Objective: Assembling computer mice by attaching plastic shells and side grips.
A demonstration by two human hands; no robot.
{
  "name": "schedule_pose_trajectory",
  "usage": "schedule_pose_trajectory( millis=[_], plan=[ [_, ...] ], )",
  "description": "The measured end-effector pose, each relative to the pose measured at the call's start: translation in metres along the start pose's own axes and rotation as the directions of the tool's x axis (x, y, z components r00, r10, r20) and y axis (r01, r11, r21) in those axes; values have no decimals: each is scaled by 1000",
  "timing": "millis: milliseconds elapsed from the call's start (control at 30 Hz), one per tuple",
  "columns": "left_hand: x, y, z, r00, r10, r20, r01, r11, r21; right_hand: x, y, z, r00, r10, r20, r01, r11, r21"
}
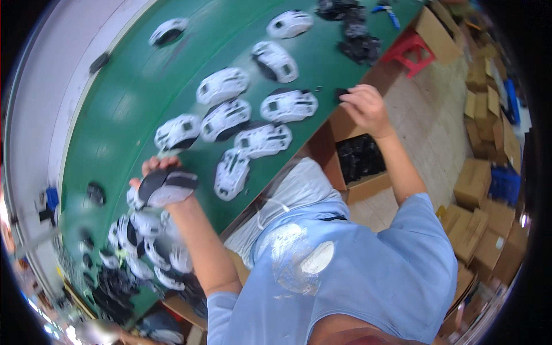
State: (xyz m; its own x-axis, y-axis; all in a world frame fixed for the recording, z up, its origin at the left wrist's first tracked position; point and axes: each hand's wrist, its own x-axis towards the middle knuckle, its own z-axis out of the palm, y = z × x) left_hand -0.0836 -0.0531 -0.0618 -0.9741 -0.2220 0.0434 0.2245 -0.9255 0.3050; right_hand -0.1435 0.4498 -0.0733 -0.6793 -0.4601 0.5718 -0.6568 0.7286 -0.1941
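The left hand (154, 172) is curled around a computer mouse shell of black and grey plastic (167, 187), fingers wrapped over its far side, holding it just above the near edge of the green worktop (132, 98). The right hand (363, 106) reaches out to the worktop's edge farther along, fingers bent downward and pinching a small black plastic part (341, 92) against the green surface. Between the two hands lies a loose cluster of white and black mouse shells (241, 132), most lying flat and close together, some touching. Near the left hand a second heap of white mouse shells (146, 247) crowds the end of the worktop. A pile of black plastic pieces (353, 31) sits on the far part of the worktop. Below the right forearm an open cardboard box (359, 164) holds more black parts, and a red plastic stool (411, 52) stands on the tiled floor beyond it.
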Motion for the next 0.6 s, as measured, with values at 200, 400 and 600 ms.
schedule_pose_trajectory(
  millis=[200, 400, 600],
  plan=[
    [-5, -5, 15, 987, 34, -156, -38, 999, -25, 26, -28, -9, 995, 24, 98, -36, 992, 124],
    [-9, -20, 16, 971, 56, -234, -70, 996, -49, 16, -11, -16, 984, -16, 176, -8, 991, 132],
    [-6, -47, 57, 854, 316, -413, -233, 942, 241, 67, -157, 17, 948, 314, 45, -183, 428, 885]
  ],
)
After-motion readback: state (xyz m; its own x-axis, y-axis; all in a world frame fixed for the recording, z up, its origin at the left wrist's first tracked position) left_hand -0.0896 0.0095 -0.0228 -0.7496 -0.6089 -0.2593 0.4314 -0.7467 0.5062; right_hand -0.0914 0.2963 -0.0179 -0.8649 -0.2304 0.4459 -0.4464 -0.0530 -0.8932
